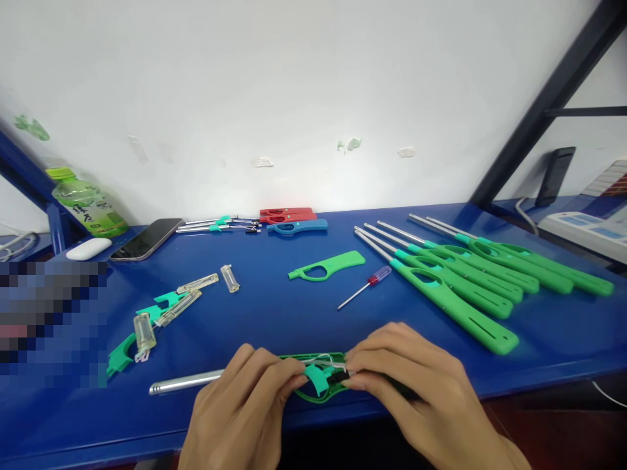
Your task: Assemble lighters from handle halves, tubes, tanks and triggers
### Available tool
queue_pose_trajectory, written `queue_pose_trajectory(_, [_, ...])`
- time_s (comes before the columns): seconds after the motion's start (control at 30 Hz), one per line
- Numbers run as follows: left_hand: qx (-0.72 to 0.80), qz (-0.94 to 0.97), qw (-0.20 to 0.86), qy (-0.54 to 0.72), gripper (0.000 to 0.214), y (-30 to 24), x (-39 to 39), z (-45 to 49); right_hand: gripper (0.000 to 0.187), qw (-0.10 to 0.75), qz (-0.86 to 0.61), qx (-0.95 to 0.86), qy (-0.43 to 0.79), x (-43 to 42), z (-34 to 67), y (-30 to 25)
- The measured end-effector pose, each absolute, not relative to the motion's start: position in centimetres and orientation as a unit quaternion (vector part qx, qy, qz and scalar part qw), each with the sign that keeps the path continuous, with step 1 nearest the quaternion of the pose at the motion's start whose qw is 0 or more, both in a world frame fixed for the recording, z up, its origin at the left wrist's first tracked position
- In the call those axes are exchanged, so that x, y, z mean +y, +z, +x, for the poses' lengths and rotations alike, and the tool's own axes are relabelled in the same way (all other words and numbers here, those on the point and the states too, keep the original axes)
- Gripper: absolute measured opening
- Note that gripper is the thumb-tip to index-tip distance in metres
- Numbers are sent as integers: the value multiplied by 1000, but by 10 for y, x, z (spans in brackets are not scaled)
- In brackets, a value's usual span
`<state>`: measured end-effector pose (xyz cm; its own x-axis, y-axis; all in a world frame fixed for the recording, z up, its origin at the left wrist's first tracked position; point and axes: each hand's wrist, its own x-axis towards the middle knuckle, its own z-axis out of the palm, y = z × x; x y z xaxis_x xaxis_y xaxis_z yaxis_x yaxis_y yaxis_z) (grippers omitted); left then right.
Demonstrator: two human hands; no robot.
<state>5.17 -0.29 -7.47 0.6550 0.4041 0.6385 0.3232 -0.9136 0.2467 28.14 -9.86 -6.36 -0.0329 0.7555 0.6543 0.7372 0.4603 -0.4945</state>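
Note:
Both hands work at the near edge of the blue table [274, 313]. My left hand [242, 408] and my right hand [421, 391] are both closed on an open green lighter half-shell [318, 378] with a teal trigger, thin wires and a black part inside. A silver metal tube [183, 382] sticks out to the left from under my left hand. Both sets of fingertips pinch at the small parts in the shell's middle.
Several assembled green long lighters [465, 281] lie at the right. A loose green handle shell [327, 266] and a small red screwdriver [367, 286] lie mid-table. Clear fuel tanks and teal parts [166, 307] lie left. Red and blue handles [289, 219], a phone [145, 239] and a bottle [88, 205] sit at the back.

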Motion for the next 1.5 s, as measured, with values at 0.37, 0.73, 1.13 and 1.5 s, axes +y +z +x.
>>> queue_pose_trajectory(0.37, [187, 913, 37, 362, 23, -78, -1, 49, 9, 449, -509, -734, -3, -96, 283, -65])
queue_pose_trajectory(0.73, [179, 919, 38, 349, 37, -82, 0, 44, 11, 447, -506, -738, -2, -97, 284, -65])
queue_pose_trajectory(1.13, [185, 938, -7, 293, 47, -77, 9, 39, 11, 435, -520, -735, -24, -98, 283, -67])
queue_pose_trajectory(1.5, [191, 932, 12, 308, 46, -69, 14, 45, 10, 415, -534, -736, -21, -101, 283, -70])
